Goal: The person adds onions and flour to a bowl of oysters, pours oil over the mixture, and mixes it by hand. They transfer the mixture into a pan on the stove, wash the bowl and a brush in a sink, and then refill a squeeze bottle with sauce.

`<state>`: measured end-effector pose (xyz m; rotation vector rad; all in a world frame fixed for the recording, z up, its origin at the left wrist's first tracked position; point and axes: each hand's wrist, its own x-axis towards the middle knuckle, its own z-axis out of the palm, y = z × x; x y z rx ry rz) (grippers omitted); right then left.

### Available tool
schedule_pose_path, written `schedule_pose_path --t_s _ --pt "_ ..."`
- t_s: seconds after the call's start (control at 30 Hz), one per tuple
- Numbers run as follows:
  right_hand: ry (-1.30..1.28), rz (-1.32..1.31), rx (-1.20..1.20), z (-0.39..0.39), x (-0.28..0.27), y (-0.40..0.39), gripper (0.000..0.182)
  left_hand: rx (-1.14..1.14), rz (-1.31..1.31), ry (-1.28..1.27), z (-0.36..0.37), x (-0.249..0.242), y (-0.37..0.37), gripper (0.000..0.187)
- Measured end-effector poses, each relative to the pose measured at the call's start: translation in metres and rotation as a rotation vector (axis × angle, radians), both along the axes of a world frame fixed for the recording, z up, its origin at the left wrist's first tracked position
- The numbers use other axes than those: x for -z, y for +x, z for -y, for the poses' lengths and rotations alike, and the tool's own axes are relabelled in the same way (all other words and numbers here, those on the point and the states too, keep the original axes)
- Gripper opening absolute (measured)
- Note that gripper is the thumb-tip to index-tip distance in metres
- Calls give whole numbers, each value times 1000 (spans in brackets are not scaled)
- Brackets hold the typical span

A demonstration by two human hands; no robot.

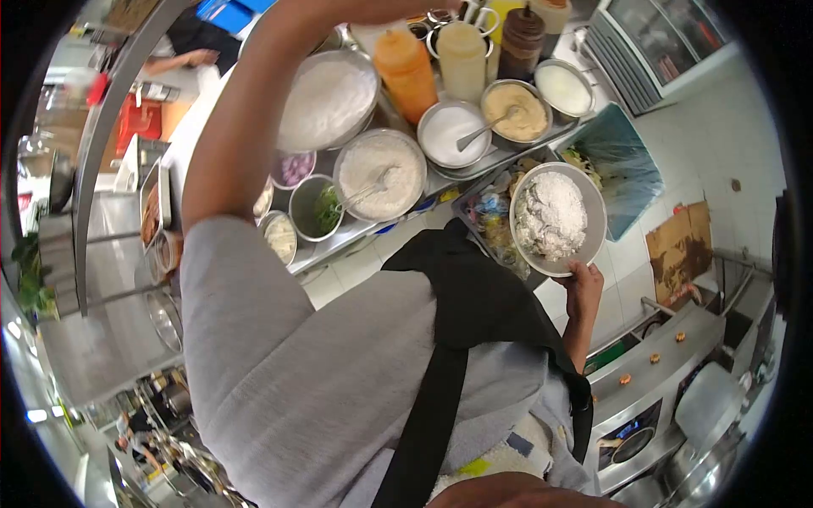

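My right hand [583,292] grips the near rim of a round bowl [546,269]. White flour-like powder [555,212] lies in it over lumpy pieces I cannot make out. The bowl is above a crate of scraps and wrappers [494,222]. My left arm reaches across the counter, and my left hand [415,8] is cut off at the top edge with its fingers hidden. Near it stand an orange squeeze bottle [405,74], a pale squeeze bottle [462,63] and a dark brown one [521,46]. Below are a bowl of white powder with a whisk-like utensil [364,193] and a bowl of white liquid [445,114].
A tan paste bowl [517,110] holds a spoon. Chopped greens [326,210] and purple onion [296,168] fill small containers. A large powder bowl [326,97] stands behind. A teal bin [627,182] and stove [644,381] are on the right. Another person's hand [201,57] shows at upper left.
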<state>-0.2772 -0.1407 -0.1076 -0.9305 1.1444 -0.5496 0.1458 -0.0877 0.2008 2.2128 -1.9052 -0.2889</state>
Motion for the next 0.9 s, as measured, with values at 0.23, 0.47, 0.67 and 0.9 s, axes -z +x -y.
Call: schedule_pose_path --t_s 0.23,0.47,0.67,0.9 --pt "27 0 -272 14 4 17 26 -572 -39 267 -197 140 -56 28" --pt "8 -64 -547 16 -1 35 25 -701 -187 -168 -213 217 -95 18" --pt "33 -78 -613 12 -20 42 27 -707 70 -302 -199 212 -112 17" --pt "-47 -107 -599 4 -21 42 27 -747 -593 -439 -180 186 -182 25"
